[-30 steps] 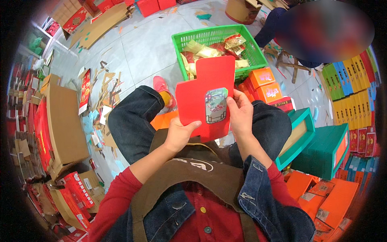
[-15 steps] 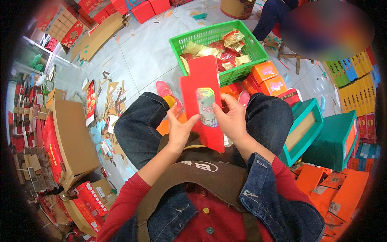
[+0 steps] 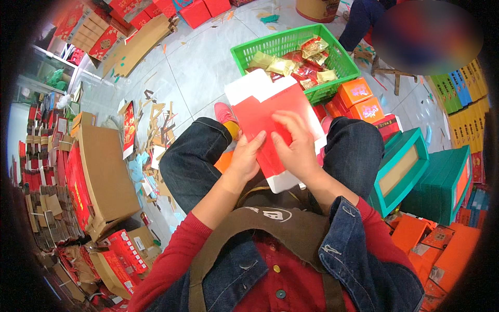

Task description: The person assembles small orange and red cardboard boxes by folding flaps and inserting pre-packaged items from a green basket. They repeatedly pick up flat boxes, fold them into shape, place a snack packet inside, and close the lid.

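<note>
The red and white card sheet (image 3: 265, 114) is in front of the person's lap, between the two bent knees, and it leans a little, with its pale flaps at the upper left and at the lower end. The left hand (image 3: 245, 158) holds it by the left edge: the thumb lies on the red face, and the fingers go behind the sheet, so the grip is closed on it. The right hand (image 3: 299, 143) is over the right half of the red face; its thumb and its fingers stand apart, and I cannot tell how firmly they press. Beyond the sheet there is a green basket (image 3: 349, 72), in which gold and red packets (image 3: 283, 66) lie in a loose heap. Orange boxes (image 3: 365, 110) stand just beside this basket, at its near right corner. Further to the right is a dark teal box (image 3: 435, 179). On the left, a brown carton (image 3: 110, 177) stands near many paper scraps (image 3: 155, 127) on the floor.
</note>
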A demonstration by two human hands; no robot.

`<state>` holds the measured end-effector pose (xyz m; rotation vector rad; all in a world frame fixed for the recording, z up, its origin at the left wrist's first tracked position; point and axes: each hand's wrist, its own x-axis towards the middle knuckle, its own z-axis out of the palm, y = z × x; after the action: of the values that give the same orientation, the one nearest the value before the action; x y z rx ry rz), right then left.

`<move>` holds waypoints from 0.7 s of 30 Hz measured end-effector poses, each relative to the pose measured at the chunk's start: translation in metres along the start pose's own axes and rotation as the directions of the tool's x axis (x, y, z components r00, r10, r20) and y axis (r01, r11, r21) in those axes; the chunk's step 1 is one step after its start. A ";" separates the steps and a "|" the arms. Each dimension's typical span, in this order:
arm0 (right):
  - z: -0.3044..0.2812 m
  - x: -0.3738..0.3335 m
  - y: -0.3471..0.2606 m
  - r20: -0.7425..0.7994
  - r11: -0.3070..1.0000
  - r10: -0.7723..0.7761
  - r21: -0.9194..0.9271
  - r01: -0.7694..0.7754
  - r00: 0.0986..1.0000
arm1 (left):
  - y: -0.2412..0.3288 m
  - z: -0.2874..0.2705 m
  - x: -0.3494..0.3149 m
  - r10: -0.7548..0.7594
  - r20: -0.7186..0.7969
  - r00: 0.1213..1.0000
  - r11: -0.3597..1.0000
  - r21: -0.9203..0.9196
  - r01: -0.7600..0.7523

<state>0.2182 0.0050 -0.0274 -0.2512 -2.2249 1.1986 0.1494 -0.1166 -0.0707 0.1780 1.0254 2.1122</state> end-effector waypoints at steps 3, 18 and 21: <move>-0.020 0.021 -0.002 -0.085 0.981 -0.069 -0.189 0.052 0.994 | 0.012 -0.001 0.000 -0.011 0.001 1.000 0.992 0.126 0.011; -0.043 0.028 0.026 -0.107 0.831 0.500 0.340 -0.440 0.860 | -0.001 -0.022 -0.002 -0.056 -0.126 0.990 0.987 0.145 0.074; -0.050 0.029 0.033 -0.200 0.793 0.465 0.527 -0.305 0.863 | -0.001 -0.025 -0.001 0.076 -0.437 0.896 0.840 0.513 0.179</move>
<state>0.2205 0.0713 -0.0210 -0.6774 -1.5658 1.7492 0.1402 -0.1326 -0.0874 -0.0677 1.8781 1.7901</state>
